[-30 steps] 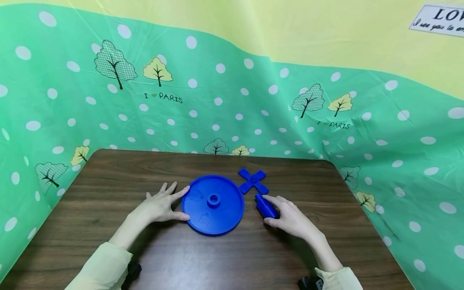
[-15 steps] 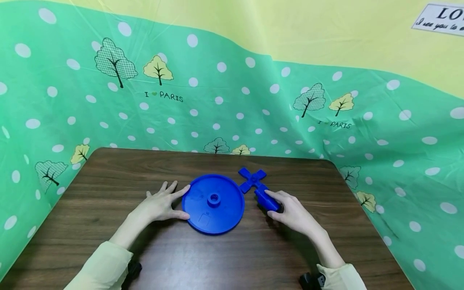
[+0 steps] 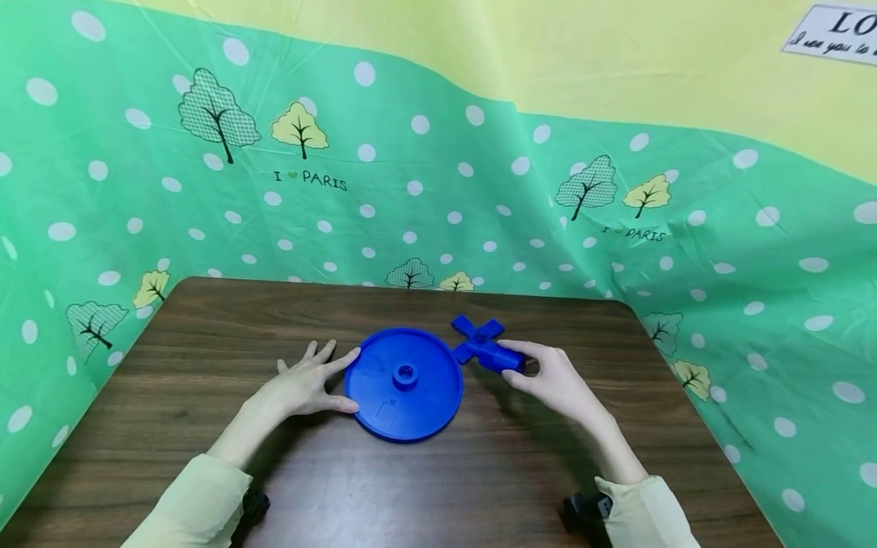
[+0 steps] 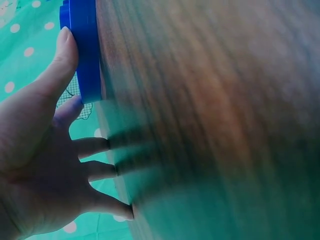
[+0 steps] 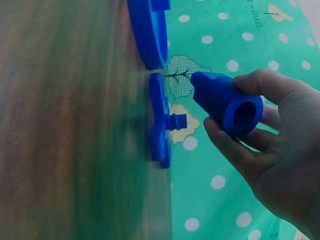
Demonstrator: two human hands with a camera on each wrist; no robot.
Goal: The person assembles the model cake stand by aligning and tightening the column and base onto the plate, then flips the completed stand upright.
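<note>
"Two arms reach forward over the bench [image 3: 384,495]. How does the left one lie?"

"It slants in from the lower left, the left hand [image 3: 298,392] low, its fingers straight and fanned. Thumb and index rest against the left rim of the blue disc [image 3: 404,397] without gripping it; the other three stretch away toward the bench."

"And the right?"

"It angles in from the lower right. The right hand [image 3: 550,379] pinches the blue tube [image 3: 502,357], thumb on the near side, index on the far side, fingers bent round it."

"Where exactly is that tube?"

"Held off the bench and tilted, its hollow end facing the right wrist camera. The head view shows it overlapping the blue cross [image 3: 479,333], which lies flat just beside the disc. From the right wrist, a gap separates the tube from the cross's upright peg [image 5: 177,121]."
</note>
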